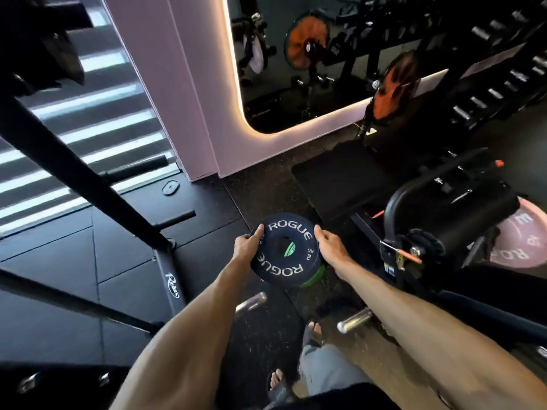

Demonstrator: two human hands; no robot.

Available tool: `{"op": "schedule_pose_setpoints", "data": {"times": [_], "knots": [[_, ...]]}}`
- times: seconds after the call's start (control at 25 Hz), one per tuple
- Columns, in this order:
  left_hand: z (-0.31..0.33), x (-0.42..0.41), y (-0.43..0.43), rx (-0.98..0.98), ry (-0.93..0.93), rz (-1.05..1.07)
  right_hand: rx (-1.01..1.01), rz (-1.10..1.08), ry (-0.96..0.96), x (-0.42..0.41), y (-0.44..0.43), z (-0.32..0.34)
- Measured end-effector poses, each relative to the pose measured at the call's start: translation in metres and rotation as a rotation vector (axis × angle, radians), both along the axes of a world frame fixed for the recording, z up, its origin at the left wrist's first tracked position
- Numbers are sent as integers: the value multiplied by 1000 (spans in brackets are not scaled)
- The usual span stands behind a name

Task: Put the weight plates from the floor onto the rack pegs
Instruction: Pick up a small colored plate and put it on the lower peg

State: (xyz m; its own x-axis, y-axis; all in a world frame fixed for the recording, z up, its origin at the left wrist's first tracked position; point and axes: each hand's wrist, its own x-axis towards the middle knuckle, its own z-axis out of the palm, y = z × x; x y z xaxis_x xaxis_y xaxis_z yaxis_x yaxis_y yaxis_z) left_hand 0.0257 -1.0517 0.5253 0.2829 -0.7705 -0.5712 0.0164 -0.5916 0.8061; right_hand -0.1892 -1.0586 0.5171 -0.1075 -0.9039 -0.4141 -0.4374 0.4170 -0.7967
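The tall black steel rack at the left shows bare black pegs, so most of the task seems left; a big pink round plate waits at the right; the dark blue round rubber plate sits low, over a green plate; the left hand and the right hand clasp its opposite edges.

Blue ROGUE plate over green plate
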Motion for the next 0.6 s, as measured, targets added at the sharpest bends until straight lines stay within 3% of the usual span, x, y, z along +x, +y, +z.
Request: {"op": "schedule_pose_setpoints", "data": {"times": [0.28,0.6], "knots": [[-21,6,-146,52,-53,9,17,34,83,3,-147,-25],[-11,34,-292,-13,-130,79,-42,151,100,34,-322,-4]]}}
